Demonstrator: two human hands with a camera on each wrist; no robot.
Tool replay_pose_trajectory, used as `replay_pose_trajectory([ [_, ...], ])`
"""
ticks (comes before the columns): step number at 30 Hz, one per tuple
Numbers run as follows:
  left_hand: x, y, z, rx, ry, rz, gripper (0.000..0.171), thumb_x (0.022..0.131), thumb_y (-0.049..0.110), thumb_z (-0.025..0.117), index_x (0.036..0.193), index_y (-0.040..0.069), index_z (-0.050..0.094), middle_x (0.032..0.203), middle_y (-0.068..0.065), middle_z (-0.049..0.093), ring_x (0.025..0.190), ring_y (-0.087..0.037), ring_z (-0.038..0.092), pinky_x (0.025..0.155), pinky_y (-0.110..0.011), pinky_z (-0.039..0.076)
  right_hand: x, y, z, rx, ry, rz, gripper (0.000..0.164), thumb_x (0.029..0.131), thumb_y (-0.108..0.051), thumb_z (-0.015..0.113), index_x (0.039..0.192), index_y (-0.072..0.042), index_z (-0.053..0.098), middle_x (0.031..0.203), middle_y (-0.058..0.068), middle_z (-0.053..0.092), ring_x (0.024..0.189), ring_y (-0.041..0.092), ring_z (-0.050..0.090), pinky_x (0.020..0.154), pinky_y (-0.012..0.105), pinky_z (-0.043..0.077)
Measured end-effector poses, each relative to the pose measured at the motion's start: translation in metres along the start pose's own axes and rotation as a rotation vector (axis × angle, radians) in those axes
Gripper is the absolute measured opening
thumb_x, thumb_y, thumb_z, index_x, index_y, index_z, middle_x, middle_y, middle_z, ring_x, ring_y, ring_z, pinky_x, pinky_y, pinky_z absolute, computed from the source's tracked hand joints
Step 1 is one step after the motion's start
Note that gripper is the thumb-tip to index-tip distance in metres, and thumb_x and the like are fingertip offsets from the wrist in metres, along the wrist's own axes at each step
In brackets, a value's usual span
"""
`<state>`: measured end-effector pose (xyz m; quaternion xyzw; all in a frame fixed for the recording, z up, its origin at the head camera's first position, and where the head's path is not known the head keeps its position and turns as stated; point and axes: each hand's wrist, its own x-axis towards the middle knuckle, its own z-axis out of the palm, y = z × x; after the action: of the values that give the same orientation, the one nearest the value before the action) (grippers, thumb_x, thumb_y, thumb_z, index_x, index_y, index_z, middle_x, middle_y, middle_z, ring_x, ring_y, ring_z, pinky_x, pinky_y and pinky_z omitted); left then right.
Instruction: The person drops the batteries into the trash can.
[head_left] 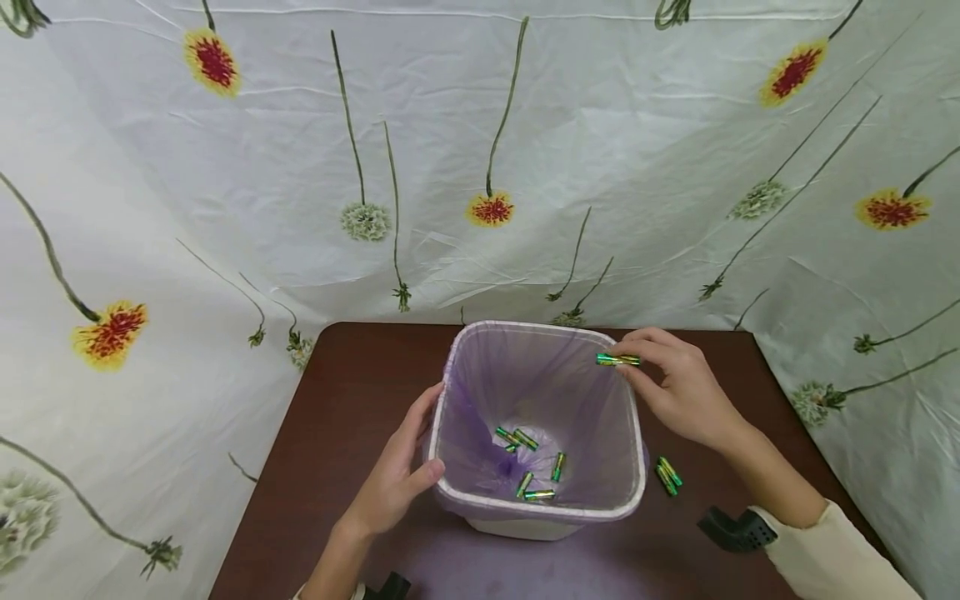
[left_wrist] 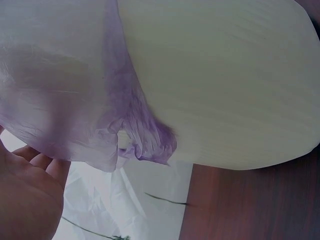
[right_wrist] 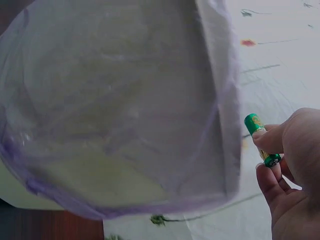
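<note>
A pale bin (head_left: 517,528) lined with a thin purple bag (head_left: 480,375) stands in front of me. Several green-and-gold batteries (head_left: 539,494) lie at its bottom. My left hand (head_left: 393,479) rests against the bin's left side, fingers extended along the outside and thumb at the rim; in the left wrist view its fingertips are partly behind the liner. At the right rim, my right hand (head_left: 675,383) pinches a battery (right_wrist: 255,122) between thumb and fingers, held level in the head view. Whether a second battery lies against it I cannot tell.
Two more batteries (head_left: 668,476) lie side by side on the dark brown table (head_left: 360,375), right of the bin. A white flower-printed cloth (head_left: 427,167) hangs behind and around the table. A black wrist device (head_left: 738,529) sits at the right sleeve.
</note>
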<state>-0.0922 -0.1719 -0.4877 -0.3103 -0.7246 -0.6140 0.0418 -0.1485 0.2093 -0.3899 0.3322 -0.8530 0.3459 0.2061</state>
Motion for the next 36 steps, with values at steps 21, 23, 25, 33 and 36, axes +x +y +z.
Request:
replay_pose_trajectory([
  [21, -0.007, 0.006, 0.005, 0.135, 0.040, 0.012, 0.086, 0.090, 0.025, 0.072, 0.163, 0.016, 0.028, 0.161, -0.007, 0.038, 0.143, -0.030, 0.041, 0.117, -0.037, 0.032, 0.030, -0.006, 0.027, 0.090, -0.176, -0.090, 0.029, 0.087, 0.008, 0.078, 0.109, -0.012, 0.078, 0.109, -0.001, 0.068, 0.089, 0.013, 0.063, 0.059, 0.028, 0.047],
  [23, -0.007, 0.006, 0.005, 0.139, 0.042, 0.009, 0.086, 0.090, 0.027, 0.072, 0.163, 0.017, 0.028, 0.161, -0.006, 0.038, 0.143, -0.030, 0.042, 0.117, -0.037, 0.032, 0.031, -0.005, 0.027, 0.086, -0.191, -0.086, 0.028, 0.088, 0.006, 0.078, 0.109, -0.012, 0.078, 0.110, -0.002, 0.068, 0.091, 0.014, 0.064, 0.060, 0.029, 0.049],
  [25, -0.007, 0.006, 0.005, 0.143, 0.044, 0.006, 0.084, 0.092, 0.033, 0.072, 0.163, 0.017, 0.028, 0.160, -0.006, 0.038, 0.143, -0.030, 0.042, 0.117, -0.037, 0.032, 0.032, -0.005, 0.027, 0.082, -0.199, -0.073, 0.028, 0.088, 0.005, 0.079, 0.111, -0.012, 0.078, 0.111, -0.002, 0.067, 0.092, 0.017, 0.065, 0.062, 0.032, 0.053],
  [33, -0.006, 0.007, 0.006, 0.137, 0.037, 0.005, 0.082, 0.097, 0.046, 0.067, 0.163, 0.017, 0.028, 0.160, -0.006, 0.038, 0.143, -0.031, 0.041, 0.117, -0.031, 0.030, 0.029, -0.005, 0.018, 0.057, -0.144, -0.014, 0.030, 0.088, -0.001, 0.082, 0.115, -0.011, 0.077, 0.117, -0.001, 0.066, 0.087, 0.020, 0.064, 0.060, 0.032, 0.052],
  [36, -0.006, 0.006, 0.006, 0.137, 0.036, 0.015, 0.082, 0.098, 0.049, 0.066, 0.163, 0.016, 0.027, 0.160, -0.007, 0.038, 0.142, -0.031, 0.041, 0.117, -0.030, 0.030, 0.024, -0.003, 0.014, 0.037, -0.134, 0.006, 0.029, 0.089, -0.001, 0.080, 0.116, -0.011, 0.077, 0.116, -0.002, 0.066, 0.076, 0.014, 0.057, 0.056, 0.026, 0.046],
])
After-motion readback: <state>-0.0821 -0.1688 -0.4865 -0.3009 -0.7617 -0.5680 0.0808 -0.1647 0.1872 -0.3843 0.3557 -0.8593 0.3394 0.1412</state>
